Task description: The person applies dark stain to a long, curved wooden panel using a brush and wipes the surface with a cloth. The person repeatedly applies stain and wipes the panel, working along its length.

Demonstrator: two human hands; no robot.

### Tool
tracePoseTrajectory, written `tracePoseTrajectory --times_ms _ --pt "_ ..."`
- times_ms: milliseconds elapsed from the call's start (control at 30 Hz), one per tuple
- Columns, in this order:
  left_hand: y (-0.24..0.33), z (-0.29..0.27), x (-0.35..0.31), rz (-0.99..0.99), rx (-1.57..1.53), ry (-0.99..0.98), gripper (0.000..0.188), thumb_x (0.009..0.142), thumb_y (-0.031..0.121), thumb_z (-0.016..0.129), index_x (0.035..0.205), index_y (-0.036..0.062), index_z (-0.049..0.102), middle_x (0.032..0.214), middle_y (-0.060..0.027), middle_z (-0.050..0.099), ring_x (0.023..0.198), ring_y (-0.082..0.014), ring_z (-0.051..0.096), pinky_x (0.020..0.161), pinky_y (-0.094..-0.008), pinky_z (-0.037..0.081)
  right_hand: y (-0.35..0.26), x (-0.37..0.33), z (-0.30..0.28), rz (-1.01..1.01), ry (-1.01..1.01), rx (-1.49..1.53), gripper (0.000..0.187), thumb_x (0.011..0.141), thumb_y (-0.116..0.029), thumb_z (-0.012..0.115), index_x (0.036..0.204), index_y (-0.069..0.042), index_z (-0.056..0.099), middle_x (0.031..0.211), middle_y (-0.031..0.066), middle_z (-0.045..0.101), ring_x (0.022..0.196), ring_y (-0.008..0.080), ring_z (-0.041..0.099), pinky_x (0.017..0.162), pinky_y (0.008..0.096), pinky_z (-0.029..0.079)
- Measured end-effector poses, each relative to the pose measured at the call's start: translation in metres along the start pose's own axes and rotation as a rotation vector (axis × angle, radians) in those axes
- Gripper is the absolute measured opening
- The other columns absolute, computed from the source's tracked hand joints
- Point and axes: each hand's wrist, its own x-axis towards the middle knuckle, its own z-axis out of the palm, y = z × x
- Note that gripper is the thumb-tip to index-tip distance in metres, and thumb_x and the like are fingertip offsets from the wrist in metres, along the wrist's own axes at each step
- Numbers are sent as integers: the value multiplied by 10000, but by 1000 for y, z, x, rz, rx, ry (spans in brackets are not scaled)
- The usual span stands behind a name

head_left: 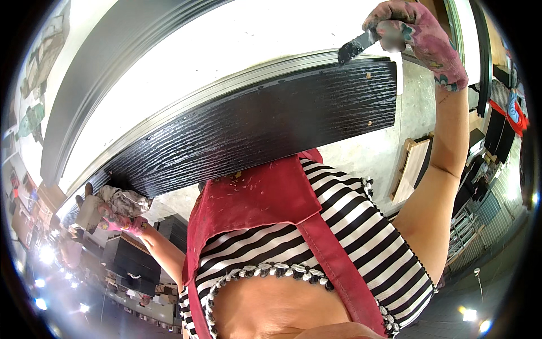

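Note:
My right hand [420, 39], in a pink flowered work glove with soiled fingers, is raised at the upper right. It is closed round a narrow flat tool [359, 46] with a dark, smeared end; whether that is a brush or a scraper I cannot tell. The tool's tip is just above the right end of a long black grooved board [265, 113], which looks glossy. My left hand [116, 219], gloved alike, is by the board's left end, with a crumpled grey, stained cloth [125, 201] in its grasp. Part of that hand is hidden by the cloth.
The board lies along the near edge of a white work surface [226, 45]. Beyond it runs a long grey strip [93, 73]. A wooden pallet [410, 169] stands on the floor at right. Black boxes [131, 260] are at lower left, and a metal rack [464, 240] is at far right.

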Motion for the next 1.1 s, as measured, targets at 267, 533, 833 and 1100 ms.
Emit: tracePoseTrajectory --times_ms 267,533,833,1100 --pt "11 10 9 4 -10 -104 714 910 366 542 1461 -17 296 1005 -154 538 736 -191 496 601 -346 456 10 -1 -2 -72 -18 44 748 626 -469 854 1064 103 652 953 139 710 735 142 689 585 189 515" --pt "0 -12 9 50 116 -103 747 873 456 529 1419 -15 331 1031 -160 528 806 -235 508 671 -386 455 7 6 1 -121 -63 28 728 634 -475 852 1054 89 662 940 125 713 724 126 683 566 173 492" --pt "-4 -26 9 30 145 -101 799 832 558 514 1371 -14 371 1061 -167 516 884 -283 521 751 -431 454 6 -2 8 -8 120 -342 198 918 -220 650 1016 -51 678 785 4 630 621 40 557 507 183 402" --pt "-3 -45 31 -74 263 -135 855 795 649 501 1328 -13 406 1087 -173 505 954 -327 532 821 -470 453 -4 -2 13 109 148 -136 586 699 -399 834 1020 67 680 902 104 720 673 105 674 545 160 482"
